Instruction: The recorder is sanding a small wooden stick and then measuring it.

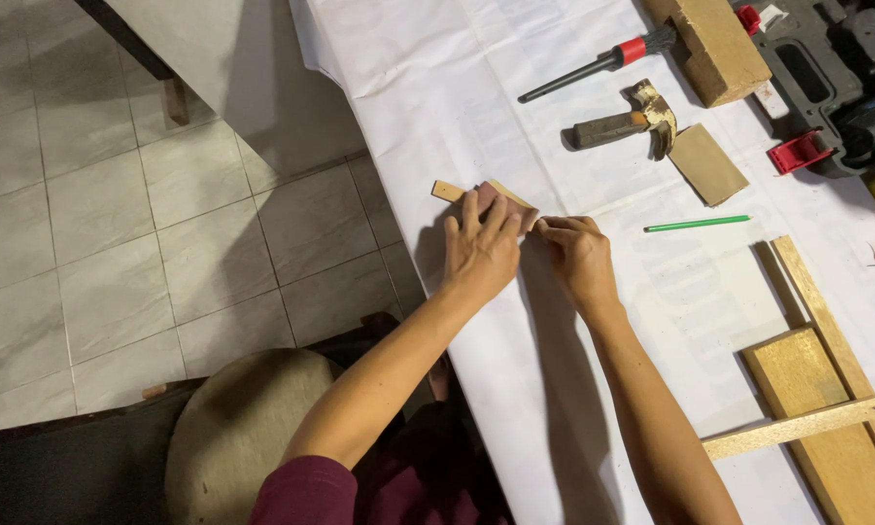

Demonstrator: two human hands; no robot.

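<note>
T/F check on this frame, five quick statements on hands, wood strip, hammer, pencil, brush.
1. The left hand presses flat on a small wood strip with reddish sandpaper over it. True.
2. The right hand grips the hammer. False: it pinches the strip's near end; the hammer lies untouched farther up the table.
3. The green pencil lies to the right of the hands. True.
4. The red-collared brush stands upright. False: it lies flat.
5. The table is bare wood. False: white paper covers it.
</note>
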